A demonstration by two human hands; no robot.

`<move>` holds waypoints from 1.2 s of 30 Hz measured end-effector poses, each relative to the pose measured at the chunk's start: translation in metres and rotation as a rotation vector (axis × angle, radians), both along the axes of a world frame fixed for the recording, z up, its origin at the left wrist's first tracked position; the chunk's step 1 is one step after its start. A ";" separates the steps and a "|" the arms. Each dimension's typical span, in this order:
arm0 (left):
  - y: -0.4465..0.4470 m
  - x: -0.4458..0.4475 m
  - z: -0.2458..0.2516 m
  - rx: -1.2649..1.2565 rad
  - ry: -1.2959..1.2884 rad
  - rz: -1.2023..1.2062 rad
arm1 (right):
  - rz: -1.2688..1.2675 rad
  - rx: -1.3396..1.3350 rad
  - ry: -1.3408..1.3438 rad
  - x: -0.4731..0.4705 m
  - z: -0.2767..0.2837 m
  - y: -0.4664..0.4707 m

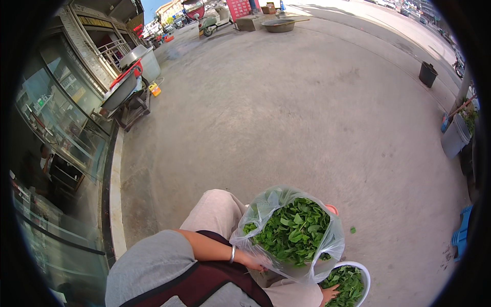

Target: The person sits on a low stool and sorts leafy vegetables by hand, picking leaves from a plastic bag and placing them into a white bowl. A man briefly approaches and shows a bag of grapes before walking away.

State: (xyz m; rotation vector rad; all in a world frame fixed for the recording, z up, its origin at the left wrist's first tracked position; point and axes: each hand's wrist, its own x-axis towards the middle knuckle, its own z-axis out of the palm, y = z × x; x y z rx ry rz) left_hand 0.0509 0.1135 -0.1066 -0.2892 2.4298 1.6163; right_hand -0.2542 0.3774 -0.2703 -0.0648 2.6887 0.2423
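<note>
A clear plastic bag (337, 240) full of green leafy vegetables (297, 226) stands open in front of my knees. My left hand (253, 261), with a silver bangle at the wrist, is beside the near side of the bag, its fingers partly curled; whether they grip anything is not clear. At the lower right, my right hand (330, 294) lies with spread fingers on loose green leaves (347, 282) in a white basin (366, 276). The bag's bottom is hidden, and part of something orange-red (332, 209) shows behind its far right edge.
A single leaf (353, 230) lies on the concrete right of the bag. Blue plastic stools or crates (462, 232) and a grey bucket (455, 136) stand at the right. Glass doors (57, 115) and a loaded cart (132, 99) line the left. A wide metal basin (278, 26) sits far ahead.
</note>
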 end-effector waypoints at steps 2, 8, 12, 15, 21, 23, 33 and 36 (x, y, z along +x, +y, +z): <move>0.005 0.005 -0.002 0.084 -0.100 0.015 | 0.219 -0.014 0.098 0.004 0.017 0.014; 0.001 0.002 0.032 0.031 -0.290 -0.096 | 0.133 -0.262 0.026 -0.004 0.081 0.033; -0.003 -0.001 0.071 -0.090 -0.261 -0.182 | 0.183 -0.506 -0.003 0.001 0.136 0.055; -0.001 0.003 0.081 -0.142 -0.181 -0.190 | 0.456 -0.377 0.212 -0.007 0.159 0.063; -0.001 0.019 0.076 -0.146 -0.035 -0.114 | 0.196 -0.541 0.133 -0.029 0.188 0.045; -0.002 0.023 0.077 -0.164 0.002 -0.093 | 0.174 -0.591 0.126 -0.033 0.194 0.040; 0.006 0.027 0.100 0.125 0.178 0.016 | 0.232 -1.389 0.268 0.006 0.323 -0.045; 0.012 0.024 0.118 0.159 0.272 -0.006 | 0.508 -1.658 0.190 0.074 0.391 -0.103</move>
